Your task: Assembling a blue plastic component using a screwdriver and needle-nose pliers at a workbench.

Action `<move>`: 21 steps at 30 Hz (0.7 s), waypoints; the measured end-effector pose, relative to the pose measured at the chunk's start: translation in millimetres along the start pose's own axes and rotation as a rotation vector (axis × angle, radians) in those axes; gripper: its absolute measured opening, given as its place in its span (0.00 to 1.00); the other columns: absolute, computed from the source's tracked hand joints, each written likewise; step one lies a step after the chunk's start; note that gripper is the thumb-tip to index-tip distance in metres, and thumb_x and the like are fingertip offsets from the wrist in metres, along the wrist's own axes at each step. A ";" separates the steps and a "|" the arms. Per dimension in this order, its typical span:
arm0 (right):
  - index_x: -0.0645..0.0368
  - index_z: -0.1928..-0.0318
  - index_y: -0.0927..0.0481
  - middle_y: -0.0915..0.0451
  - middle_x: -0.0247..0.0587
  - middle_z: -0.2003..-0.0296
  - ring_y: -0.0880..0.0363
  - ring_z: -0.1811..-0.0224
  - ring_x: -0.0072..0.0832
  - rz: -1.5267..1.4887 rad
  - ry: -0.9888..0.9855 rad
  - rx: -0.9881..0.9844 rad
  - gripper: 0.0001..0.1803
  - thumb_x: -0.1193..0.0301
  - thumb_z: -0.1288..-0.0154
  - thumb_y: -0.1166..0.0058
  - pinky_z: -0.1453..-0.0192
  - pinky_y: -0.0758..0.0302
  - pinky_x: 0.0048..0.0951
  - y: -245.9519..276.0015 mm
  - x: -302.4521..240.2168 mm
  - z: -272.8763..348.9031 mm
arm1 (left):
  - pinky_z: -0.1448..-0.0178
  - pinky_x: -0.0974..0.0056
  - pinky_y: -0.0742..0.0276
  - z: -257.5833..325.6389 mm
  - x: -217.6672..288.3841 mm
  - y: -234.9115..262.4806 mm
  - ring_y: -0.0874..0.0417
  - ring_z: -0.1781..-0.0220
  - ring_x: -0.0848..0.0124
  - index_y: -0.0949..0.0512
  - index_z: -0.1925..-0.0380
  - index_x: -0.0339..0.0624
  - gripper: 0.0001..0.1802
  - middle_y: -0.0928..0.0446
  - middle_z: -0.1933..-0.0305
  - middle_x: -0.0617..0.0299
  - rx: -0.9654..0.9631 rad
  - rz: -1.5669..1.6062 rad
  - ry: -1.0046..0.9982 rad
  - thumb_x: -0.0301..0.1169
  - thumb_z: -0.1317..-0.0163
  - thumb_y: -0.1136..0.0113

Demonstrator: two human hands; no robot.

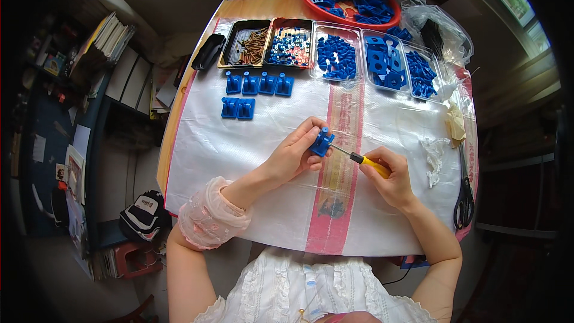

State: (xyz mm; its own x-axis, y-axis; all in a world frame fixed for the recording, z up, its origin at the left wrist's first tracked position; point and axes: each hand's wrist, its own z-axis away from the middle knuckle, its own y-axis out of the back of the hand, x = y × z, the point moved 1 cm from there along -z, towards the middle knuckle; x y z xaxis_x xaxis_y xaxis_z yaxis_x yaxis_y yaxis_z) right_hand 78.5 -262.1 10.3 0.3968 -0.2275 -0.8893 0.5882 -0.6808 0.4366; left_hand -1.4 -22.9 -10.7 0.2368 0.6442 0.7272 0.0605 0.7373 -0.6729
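Above the middle of the table, my left hand [297, 149] grips a small blue plastic bracket [321, 142] between thumb and fingers. My right hand [388, 174] is closed round the yellow handle of a screwdriver [375, 166]. Its metal shaft points left, and the tip meets the bracket's right side; the exact contact is too small to make out. Beyond my left hand, several similar blue brackets [250, 84] stand in two rows on the white sheet [257, 137].
Along the far side stand a tray of screws [223, 60], a tray of nuts [269, 60] and clear trays of blue parts [317, 70]. Behind them sits a red basin [394, 19]. Black scissors [464, 203] and crumpled white plastic [436, 158] lie at the right edge.
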 end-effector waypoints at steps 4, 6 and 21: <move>0.65 0.62 0.19 0.19 0.40 0.74 0.22 0.75 0.20 0.074 0.031 0.019 0.07 0.77 0.36 0.34 0.71 0.30 0.23 -2.3 -4.1 2.7 | 0.64 0.72 0.32 0.1 1.5 -1.7 0.35 0.71 0.79 0.31 0.49 0.46 0.14 0.25 0.61 0.59 0.027 0.024 0.043 0.40 0.17 0.65; 0.65 0.62 0.19 0.18 0.41 0.74 0.21 0.75 0.21 0.093 0.054 0.032 0.07 0.77 0.37 0.33 0.71 0.29 0.24 -3.9 -5.4 2.3 | 0.64 0.71 0.32 2.3 2.0 0.6 0.35 0.70 0.78 0.31 0.49 0.45 0.15 0.25 0.61 0.59 0.025 0.040 0.045 0.41 0.18 0.64; 0.61 0.61 0.18 0.21 0.38 0.73 0.21 0.75 0.29 0.218 0.237 0.181 0.13 0.80 0.46 0.28 0.72 0.29 0.28 -5.6 -3.2 1.8 | 0.58 0.67 0.31 4.1 5.4 -3.4 0.33 0.66 0.74 0.33 0.47 0.44 0.14 0.29 0.58 0.59 0.003 -0.010 0.107 0.31 0.31 0.55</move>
State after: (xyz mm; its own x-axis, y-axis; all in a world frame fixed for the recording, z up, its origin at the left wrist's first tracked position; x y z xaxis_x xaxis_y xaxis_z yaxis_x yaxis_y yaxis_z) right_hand 72.6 -258.9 10.5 0.6642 -0.2276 -0.7121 0.3459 -0.7508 0.5627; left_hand -4.2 -21.0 -4.0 0.3387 0.6115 0.7151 0.0604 0.7443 -0.6651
